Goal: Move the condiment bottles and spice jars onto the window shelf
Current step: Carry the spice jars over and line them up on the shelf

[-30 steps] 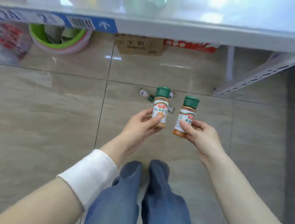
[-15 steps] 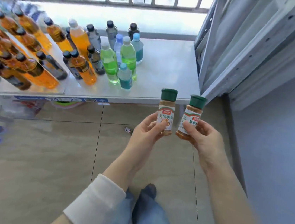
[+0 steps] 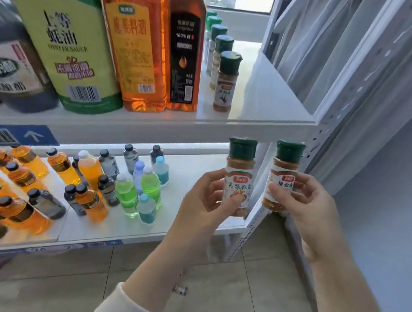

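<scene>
1. The left hand (image 3: 201, 206) is holding a green-capped spice jar (image 3: 239, 170) upright. Its grip is pinching the jar, with the thumb lying across the front of the label and the fingers curling round the back.
2. The right hand (image 3: 304, 205) is holding a second spice jar (image 3: 283, 175) roughly upright. Its grip is pinching that jar too, thumb on the label and fingers wrapping the far side.
3. The second jar is sitting at 3 o'clock from the first, near it but not touching. Both are hanging in the air just below the front edge of the window shelf (image 3: 269, 106), which is lying at 12 o'clock from them.
4. On that shelf a row of matching jars (image 3: 226, 81) is running back toward the window, at 11 o'clock from the held pair. The front jar is standing upright near the shelf's front edge.
5. At 9 o'clock from the row, large bottles are standing side by side: a dark-labelled oil bottle (image 3: 183, 50), an orange bottle (image 3: 133, 45), a green oyster sauce bottle (image 3: 64, 37) and a dark bottle (image 3: 11, 74).
6. A lower shelf (image 3: 191, 164) is lying at 9 o'clock from the left hand and carrying small drink bottles (image 3: 128, 193) in orange, green, blue and clear.
7. At 6 o'clock from the hands, a small wrapper (image 3: 180, 289) is lying on the tiled floor (image 3: 247, 301), and a white sleeve (image 3: 128, 311) is covering the left forearm.
</scene>
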The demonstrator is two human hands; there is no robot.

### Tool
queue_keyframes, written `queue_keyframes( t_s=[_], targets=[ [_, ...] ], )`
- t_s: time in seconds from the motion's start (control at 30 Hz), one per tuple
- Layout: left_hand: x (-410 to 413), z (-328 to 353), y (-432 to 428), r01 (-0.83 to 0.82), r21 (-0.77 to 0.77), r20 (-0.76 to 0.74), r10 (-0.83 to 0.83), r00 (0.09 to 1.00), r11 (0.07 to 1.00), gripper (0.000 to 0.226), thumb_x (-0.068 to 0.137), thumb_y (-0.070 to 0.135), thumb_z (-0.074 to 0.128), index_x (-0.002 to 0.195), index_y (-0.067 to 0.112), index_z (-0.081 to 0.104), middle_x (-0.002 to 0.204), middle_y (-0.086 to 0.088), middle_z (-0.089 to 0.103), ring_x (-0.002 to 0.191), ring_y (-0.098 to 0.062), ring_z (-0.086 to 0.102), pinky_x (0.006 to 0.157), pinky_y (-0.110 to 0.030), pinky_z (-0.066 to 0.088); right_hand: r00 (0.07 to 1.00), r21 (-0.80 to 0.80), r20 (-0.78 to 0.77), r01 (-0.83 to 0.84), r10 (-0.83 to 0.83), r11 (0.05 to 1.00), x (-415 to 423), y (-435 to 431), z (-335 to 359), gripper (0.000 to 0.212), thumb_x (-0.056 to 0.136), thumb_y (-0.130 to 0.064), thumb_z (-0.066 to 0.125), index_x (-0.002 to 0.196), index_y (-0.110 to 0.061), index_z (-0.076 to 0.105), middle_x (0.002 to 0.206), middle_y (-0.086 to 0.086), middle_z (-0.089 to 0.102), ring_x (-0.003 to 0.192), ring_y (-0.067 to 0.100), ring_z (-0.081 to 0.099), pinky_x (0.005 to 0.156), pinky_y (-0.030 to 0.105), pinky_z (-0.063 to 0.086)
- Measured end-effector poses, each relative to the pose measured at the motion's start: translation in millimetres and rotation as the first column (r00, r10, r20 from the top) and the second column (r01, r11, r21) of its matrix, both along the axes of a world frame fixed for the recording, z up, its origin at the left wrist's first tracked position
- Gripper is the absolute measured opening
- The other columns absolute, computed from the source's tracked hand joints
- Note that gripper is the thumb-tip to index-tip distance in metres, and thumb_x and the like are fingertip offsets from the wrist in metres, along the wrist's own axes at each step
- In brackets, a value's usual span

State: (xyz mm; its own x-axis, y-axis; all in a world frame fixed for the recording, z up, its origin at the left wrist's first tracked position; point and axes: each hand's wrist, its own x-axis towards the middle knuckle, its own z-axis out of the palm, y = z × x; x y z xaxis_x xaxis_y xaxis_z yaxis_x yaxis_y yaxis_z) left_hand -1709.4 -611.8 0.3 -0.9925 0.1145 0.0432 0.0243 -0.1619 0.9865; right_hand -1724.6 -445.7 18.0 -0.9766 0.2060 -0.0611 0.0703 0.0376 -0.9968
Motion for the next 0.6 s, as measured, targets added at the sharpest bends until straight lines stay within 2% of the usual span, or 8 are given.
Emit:
queue_keyframes(
  t_s=[0.07,0.17,0.27,0.37,0.43,0.5,0.6],
  targets=[
    [-18,13,0,0.018,-0.018,-0.034,-0.018,0.999,1.000,0.037,0.074,0.031,0.071,0.107,0.028,0.054,0.103,0.000,0.068,0.092,-0.014,0.066,0.075,-0.024,0.054,0.999,0.020,-0.036,0.026,-0.025,0.999,-19,1,17,0.046,0.060,-0.027,0.073,0.103,-0.021,0.057,0.096,-0.005,0.067,0.087,0.011,0.065,0.070,0.023,0.052],
    [-45,27,2,0.043,-0.014,-0.072,-0.043,0.996,0.999,0.030,0.080,0.021,0.067,0.105,0.029,0.053,0.102,-0.001,0.066,0.092,-0.014,0.065,0.071,-0.021,0.053,0.995,0.057,-0.079,0.064,-0.060,0.996,-52,4,34,0.047,0.068,-0.023,0.074,0.110,-0.019,0.055,0.096,-0.008,0.065,0.086,0.006,0.064,0.070,0.018,0.050],
    [-67,37,8,0.058,0.020,-0.094,-0.056,0.994,0.998,0.028,0.084,0.011,0.061,0.106,0.026,0.053,0.103,-0.003,0.066,0.089,-0.012,0.065,0.068,-0.018,0.052,0.990,0.108,-0.124,0.080,-0.067,0.991,-90,7,48,0.049,0.075,-0.021,0.072,0.120,-0.017,0.052,0.099,-0.010,0.064,0.092,0.008,0.064,0.081,0.025,0.051],
    [-88,48,19,0.048,0.045,-0.090,-0.043,0.995,0.998,0.025,0.087,0.009,0.058,0.105,0.024,0.052,0.102,-0.003,0.066,0.082,-0.006,0.067,0.067,-0.016,0.052,0.986,0.185,-0.165,0.067,-0.036,0.980,-134,7,63,0.044,0.080,-0.024,0.069,0.120,-0.019,0.050,0.097,-0.014,0.060,0.077,-0.004,0.062,0.072,0.015,0.046],
    [-105,51,29,0.025,0.060,-0.074,-0.021,0.997,0.998,0.022,0.089,0.011,0.055,0.104,0.026,0.051,0.100,0.000,0.066,0.078,-0.002,0.067,0.069,-0.016,0.052,0.982,0.243,-0.190,0.056,-0.009,0.968,-169,7,73,0.042,0.082,-0.024,0.068,0.119,-0.017,0.050,0.100,-0.011,0.058,0.076,-0.007,0.056,0.068,0.012,0.043],
    [-120,56,40,-0.004,0.076,-0.041,0.008,0.999,0.997,0.020,0.090,0.017,0.053,0.107,0.027,0.050,0.103,0.001,0.066,0.084,-0.003,0.066,0.074,-0.015,0.052,0.979,0.288,-0.202,0.044,0.015,0.957,-204,4,81,0.043,0.082,-0.021,0.068,0.120,-0.013,0.050,0.105,-0.006,0.057,0.079,-0.004,0.053,0.066,0.012,0.041],
    [-144,64,59,-0.037,0.064,-0.015,0.038,0.999,0.997,0.025,0.091,0.022,0.052,0.116,0.023,0.050,0.105,0.003,0.066,0.087,0.000,0.064,0.072,-0.011,0.049,0.980,0.348,-0.192,0.021,0.049,0.937,-251,0,92,0.043,0.082,-0.022,0.069,0.119,-0.013,0.050,0.107,-0.001,0.058,0.086,0.009,0.055,0.064,0.016,0.043]
  ],
)
